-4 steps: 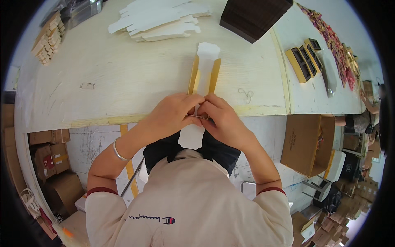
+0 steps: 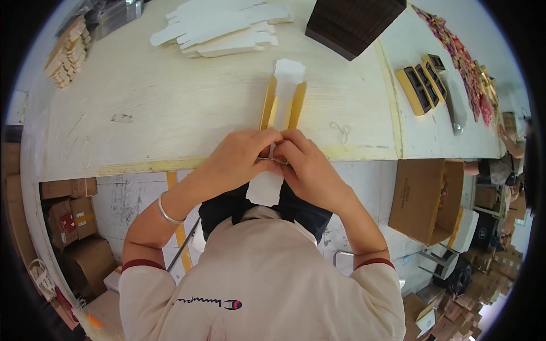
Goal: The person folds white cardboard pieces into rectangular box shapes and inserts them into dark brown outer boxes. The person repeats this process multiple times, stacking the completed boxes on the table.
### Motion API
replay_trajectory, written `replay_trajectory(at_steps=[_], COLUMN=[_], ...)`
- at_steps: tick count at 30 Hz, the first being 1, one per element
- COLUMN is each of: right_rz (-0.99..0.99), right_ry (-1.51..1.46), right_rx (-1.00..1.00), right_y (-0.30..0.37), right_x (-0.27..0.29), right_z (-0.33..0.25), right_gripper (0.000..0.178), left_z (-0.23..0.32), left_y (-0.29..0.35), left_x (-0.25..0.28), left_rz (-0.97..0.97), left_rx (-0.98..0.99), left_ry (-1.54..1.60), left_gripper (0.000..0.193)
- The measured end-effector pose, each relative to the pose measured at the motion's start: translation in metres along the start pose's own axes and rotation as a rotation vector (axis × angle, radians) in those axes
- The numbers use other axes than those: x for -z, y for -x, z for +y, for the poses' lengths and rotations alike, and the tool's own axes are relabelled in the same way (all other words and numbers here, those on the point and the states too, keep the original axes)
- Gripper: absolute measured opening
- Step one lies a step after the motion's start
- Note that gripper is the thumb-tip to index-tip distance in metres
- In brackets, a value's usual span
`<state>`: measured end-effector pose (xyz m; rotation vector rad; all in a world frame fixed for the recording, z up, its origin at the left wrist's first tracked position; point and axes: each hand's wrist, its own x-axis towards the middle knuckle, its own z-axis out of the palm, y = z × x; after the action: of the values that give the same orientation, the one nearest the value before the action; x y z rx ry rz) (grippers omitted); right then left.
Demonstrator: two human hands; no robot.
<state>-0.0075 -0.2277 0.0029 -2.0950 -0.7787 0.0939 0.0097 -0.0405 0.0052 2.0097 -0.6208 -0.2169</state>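
Note:
A partly folded carton box (image 2: 289,71), white inside with raised yellow side walls, points away from me at the table's front edge. My left hand (image 2: 239,156) pinches its near end on the left. On the right of that same end, my right hand (image 2: 310,166) has its fingers curled and closed on the cardboard. The fingertips of both hands nearly meet and cover the fold between them. Below them a white flap (image 2: 264,188) of the carton hangs over my lap.
Flat white carton blanks (image 2: 222,28) are stacked at the back. A dark brown box (image 2: 352,25) stands to their right. Yellow boxes with dark trays (image 2: 418,91) lie at the right, beside many wrapped pieces (image 2: 455,48). An open cardboard box (image 2: 418,196) sits below the table.
The fingers of my right hand have shifted very slightly at the near end of the carton. Otherwise both hands and the carton stay in place.

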Motion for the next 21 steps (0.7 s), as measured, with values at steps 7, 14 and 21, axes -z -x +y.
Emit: replay_trajectory(at_steps=[7, 14, 21], right_rz=[0.094, 0.401, 0.485], right_ry=[0.275, -0.053, -0.090], right_rx=[0.144, 0.163, 0.041], right_y=[0.031, 0.014, 0.010], right_x=[-0.005, -0.016, -0.023], right_z=[-0.007, 0.021, 0.008], right_gripper=[0.053, 0.037, 0.031], left_z=[0.001, -0.006, -0.012], left_y=[0.003, -0.005, 0.002], left_x=[-0.001, 0.023, -0.003], left_rz=[0.028, -0.327, 0.034], left_rx=[-0.003, 0.162, -0.033], left_ry=[-0.093, 0.479, 0.284], left_gripper=[0.019, 0.033, 0.026])
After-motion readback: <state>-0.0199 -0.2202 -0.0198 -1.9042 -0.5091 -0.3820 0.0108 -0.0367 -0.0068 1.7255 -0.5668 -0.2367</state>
